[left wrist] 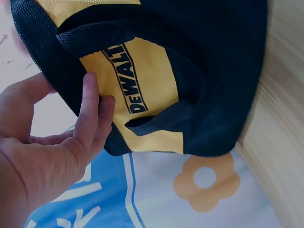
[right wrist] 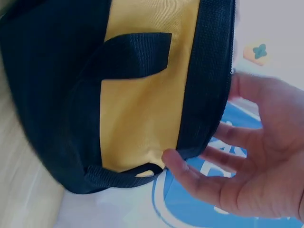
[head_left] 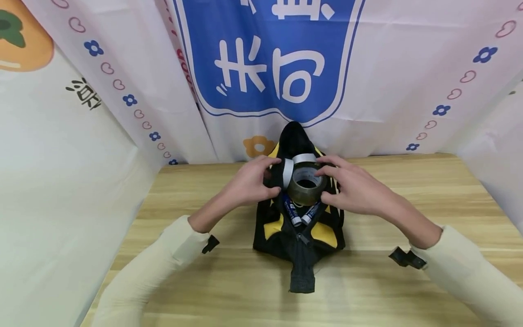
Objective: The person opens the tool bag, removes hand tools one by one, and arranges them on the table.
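Observation:
A black and yellow tool bag (head_left: pixel 324 234) lettered DEWALT stands unzipped on the table. My left hand (head_left: pixel 253 181) holds the left edge of its mouth; in the left wrist view, curled fingers (left wrist: pixel 89 102) lie against the outer side. My right hand (head_left: pixel 355 186) holds the opposite edge, one fingertip reaching over a brown packing tape roll (head_left: pixel 304 196). In the right wrist view a finger (right wrist: pixel 175 164) touches the yellow side. Within the mouth are a black roll with a pale face (head_left: pixel 288 174), a white-sided roll (head_left: pixel 304 158) and two blue-and-white tubes (head_left: pixel 292 212).
The bag rests on a wood-grain table (head_left: pixel 196 281), close to the printed cloth (head_left: pixel 392 91) hung behind. Its zippered end flap (head_left: pixel 303 272) points toward the front. Black straps (right wrist: pixel 137 54) loop off its sides. White cloth (head_left: pixel 49 181) hangs at the left.

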The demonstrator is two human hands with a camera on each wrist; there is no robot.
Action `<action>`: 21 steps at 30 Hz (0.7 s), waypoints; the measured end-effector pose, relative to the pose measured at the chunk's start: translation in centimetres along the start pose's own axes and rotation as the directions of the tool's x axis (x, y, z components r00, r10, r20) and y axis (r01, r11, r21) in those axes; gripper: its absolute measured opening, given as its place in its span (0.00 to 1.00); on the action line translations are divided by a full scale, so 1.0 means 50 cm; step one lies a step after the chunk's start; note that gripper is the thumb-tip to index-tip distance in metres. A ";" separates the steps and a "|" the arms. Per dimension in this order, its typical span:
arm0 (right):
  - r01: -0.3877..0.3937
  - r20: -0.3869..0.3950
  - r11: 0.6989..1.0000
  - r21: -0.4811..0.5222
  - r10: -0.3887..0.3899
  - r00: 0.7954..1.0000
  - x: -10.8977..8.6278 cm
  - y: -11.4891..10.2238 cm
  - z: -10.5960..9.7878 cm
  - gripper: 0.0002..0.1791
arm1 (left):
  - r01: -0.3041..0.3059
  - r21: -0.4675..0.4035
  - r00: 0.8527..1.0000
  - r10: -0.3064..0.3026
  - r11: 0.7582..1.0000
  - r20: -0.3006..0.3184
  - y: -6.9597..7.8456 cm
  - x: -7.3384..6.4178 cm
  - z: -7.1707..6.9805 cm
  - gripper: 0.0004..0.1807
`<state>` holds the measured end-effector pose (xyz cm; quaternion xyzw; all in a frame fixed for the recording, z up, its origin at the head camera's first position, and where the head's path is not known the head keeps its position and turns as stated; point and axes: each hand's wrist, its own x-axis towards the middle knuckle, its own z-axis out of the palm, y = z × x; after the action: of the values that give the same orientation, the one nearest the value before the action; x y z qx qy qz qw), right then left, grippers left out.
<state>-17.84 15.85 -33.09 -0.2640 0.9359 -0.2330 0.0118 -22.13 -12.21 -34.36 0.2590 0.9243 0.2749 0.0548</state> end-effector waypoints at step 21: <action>-0.057 0.056 0.998 0.003 0.057 0.997 -0.006 0.046 -0.048 0.39 | 0.043 -0.043 0.999 -0.042 0.998 0.018 -0.044 -0.040 -0.054 0.41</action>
<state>-19.04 18.75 -32.00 -0.2435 0.9418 -0.2273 0.0453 -22.02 -16.09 -33.34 0.2403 0.9229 0.2916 0.0743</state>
